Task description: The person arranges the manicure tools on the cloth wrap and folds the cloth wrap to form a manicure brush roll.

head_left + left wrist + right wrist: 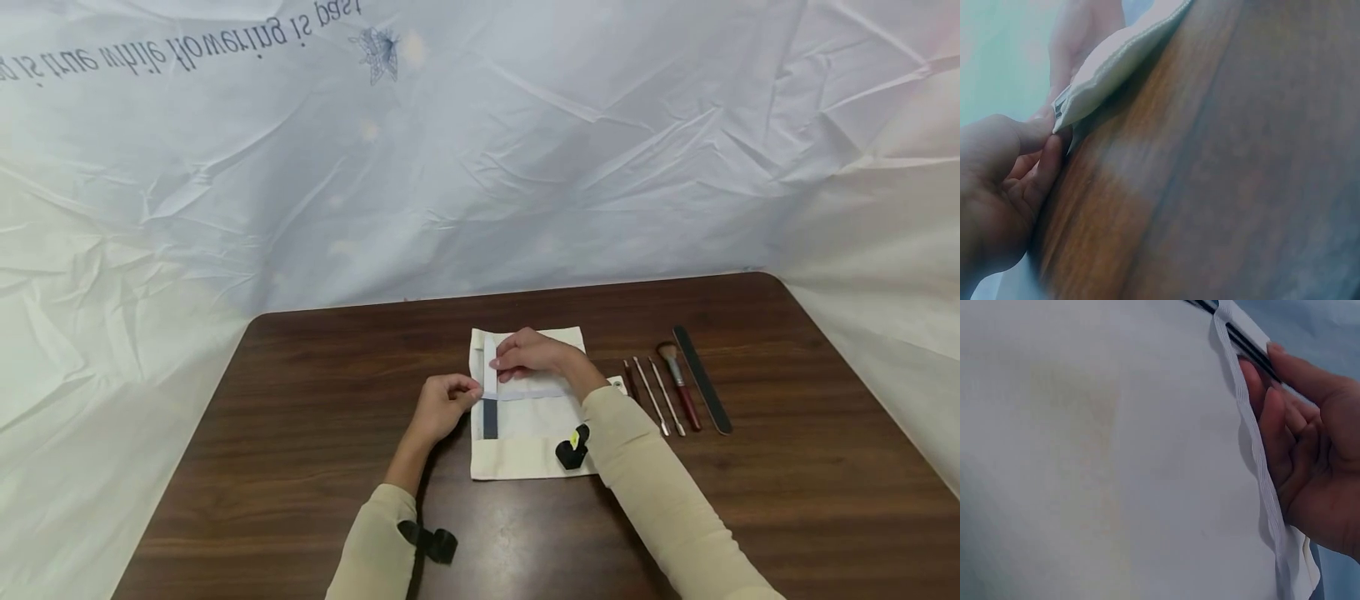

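A cream cloth tool roll [534,417] lies unfolded on the table, a pale elastic band [1249,412] running across it. Under the band, along the roll's left side, is a flat nail buffer [490,418], white at its upper part and dark grey below. My right hand [528,352] pinches the buffer's upper part between thumb and fingers; its layered black-and-white edge shows in the right wrist view. At the roll's left edge, beside the band, my left hand [444,407] pinches the cloth edge [1063,122] between thumb and fingertips.
Right of the roll lie a black nail file [702,379], a brush [681,387] with a dark red handle, two slim metal tools [651,396] and a thin brown stick [631,379]. They rest on the dark wooden table [315,417]. White sheeting [480,167] hangs behind.
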### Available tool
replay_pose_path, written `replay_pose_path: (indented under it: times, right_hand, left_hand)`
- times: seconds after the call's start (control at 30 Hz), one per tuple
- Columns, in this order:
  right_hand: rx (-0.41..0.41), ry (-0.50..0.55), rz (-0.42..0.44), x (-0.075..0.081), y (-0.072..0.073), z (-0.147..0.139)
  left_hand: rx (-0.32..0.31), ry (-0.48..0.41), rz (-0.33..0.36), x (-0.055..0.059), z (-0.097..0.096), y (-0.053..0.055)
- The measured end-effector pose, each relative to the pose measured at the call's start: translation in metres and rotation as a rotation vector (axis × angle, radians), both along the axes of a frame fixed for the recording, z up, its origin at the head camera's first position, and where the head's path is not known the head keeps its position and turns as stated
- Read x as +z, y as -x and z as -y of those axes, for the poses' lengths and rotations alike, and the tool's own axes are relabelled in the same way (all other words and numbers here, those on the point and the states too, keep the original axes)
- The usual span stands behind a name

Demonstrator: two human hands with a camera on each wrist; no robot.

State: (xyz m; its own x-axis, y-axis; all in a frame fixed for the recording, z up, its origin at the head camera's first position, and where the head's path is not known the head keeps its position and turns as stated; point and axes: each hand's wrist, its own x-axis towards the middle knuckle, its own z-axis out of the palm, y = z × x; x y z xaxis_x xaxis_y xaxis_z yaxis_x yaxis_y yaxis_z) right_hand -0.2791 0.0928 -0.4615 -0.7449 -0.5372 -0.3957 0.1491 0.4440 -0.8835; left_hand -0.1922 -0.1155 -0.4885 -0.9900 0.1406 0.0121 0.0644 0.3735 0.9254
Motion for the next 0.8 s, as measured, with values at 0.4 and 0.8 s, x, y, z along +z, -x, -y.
replay_pose_path:
  times: [0.4, 0.8]
  right_hand:
    - [0.166, -0.054, -0.018, -0.0002, 0.0048, -0.0012]
    - [0.041, -0.010, -0.038, 0.0063, -0.0040, -0.0086]
  left_hand:
    - [0.022, -0.021, 0.016, 0.0014, -0.0010, -0.0010]
    - [0.003, 0.027, 0.005, 0.0020, 0.0010, -0.0028]
